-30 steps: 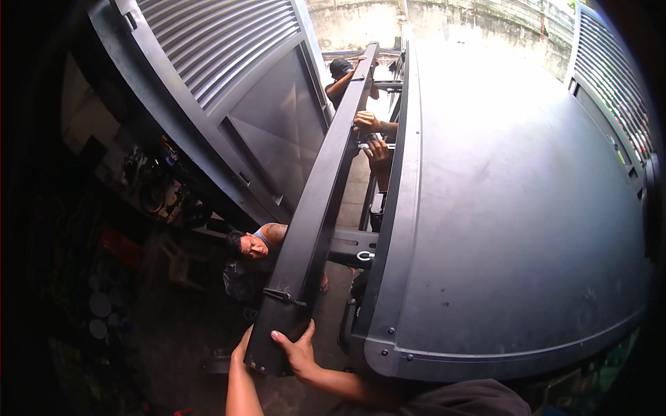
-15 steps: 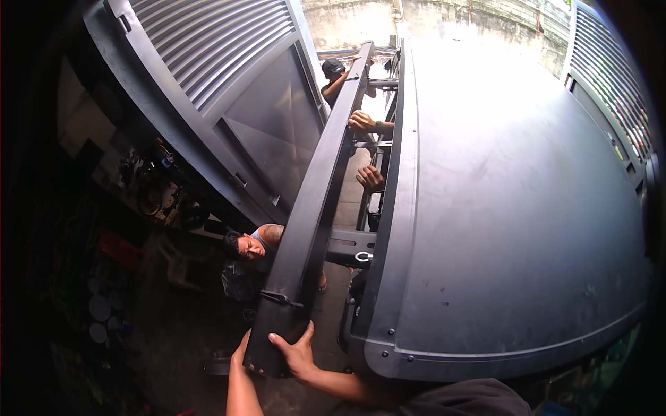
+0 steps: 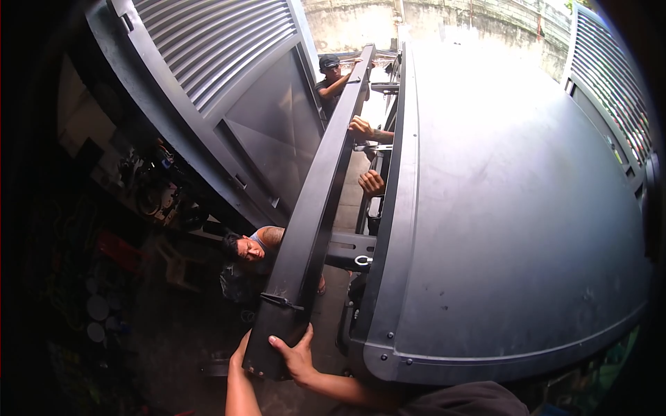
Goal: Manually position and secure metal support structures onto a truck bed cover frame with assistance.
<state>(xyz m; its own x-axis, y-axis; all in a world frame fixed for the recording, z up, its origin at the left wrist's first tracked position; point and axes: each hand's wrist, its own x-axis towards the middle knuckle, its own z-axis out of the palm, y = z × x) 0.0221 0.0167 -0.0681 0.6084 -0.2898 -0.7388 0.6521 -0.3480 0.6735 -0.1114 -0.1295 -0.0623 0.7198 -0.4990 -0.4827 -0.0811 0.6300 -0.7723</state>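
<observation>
Head view: a long dark beam (image 3: 305, 222) is shown lengthwise beside a dark flat panel (image 3: 520, 229), its near end held between the person's two hands and its far end reaching a co-worker in a cap (image 3: 329, 83). The right hand (image 3: 300, 357) is pressed to the near end, thumb on the upper face and fingers against the side; the left hand (image 3: 242, 350) is set on the opposite side, its fingers hidden, so that their curl cannot be told. An upper hand (image 3: 363, 128) of another worker is laid at the beam's edge, and a lower hand (image 3: 372, 183) is seen half curled beside the panel. The beam is judged stiff and heavy, with a smooth finish that may slip; support is best given from beneath at both ends, clear of the thin strap (image 3: 281, 301). Whether the slotted bracket (image 3: 352, 248) is touched by it cannot be made out. The floor (image 3: 173, 347) is deeply shaded, and a crouched or lower-standing person (image 3: 251, 248) is seen left of the beam. The space is bounded by a louvred gate (image 3: 243, 132) at left and a sunlit wall (image 3: 361, 24) beyond.
</observation>
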